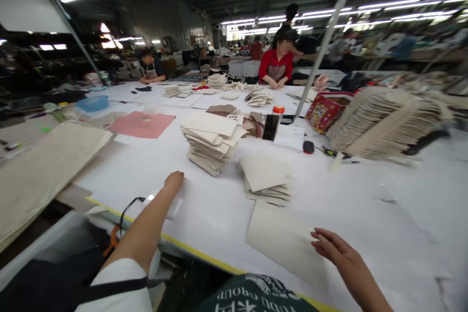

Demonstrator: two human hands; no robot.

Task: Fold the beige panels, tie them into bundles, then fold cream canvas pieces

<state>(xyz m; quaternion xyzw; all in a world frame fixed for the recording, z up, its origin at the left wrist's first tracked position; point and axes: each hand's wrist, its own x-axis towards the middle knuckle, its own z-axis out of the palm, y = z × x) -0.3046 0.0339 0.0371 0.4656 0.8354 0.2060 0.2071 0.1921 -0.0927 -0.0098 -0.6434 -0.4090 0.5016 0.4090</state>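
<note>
My left hand (174, 183) is on the white table, left of a tall stack of cream fabric pieces (210, 141). Its fingers are curled closed, and whatever they hold is hidden. A pale, shiny thing (175, 208) lies blurred beside that wrist. My right hand (334, 247) hovers at or just over the right edge of a single cream piece (280, 239), fingers stretched out; I cannot tell whether they touch it. A lower stack of cream pieces (266, 173) sits just beyond that piece.
A phone (270, 127), a red-lidded container (278, 109) and a red box (325, 109) stand farther back. At right is a big bundle of cream pieces (391, 122). A metal pole (321, 48) rises from the table. Pink sheet (142, 124) lies left; co-workers sit across.
</note>
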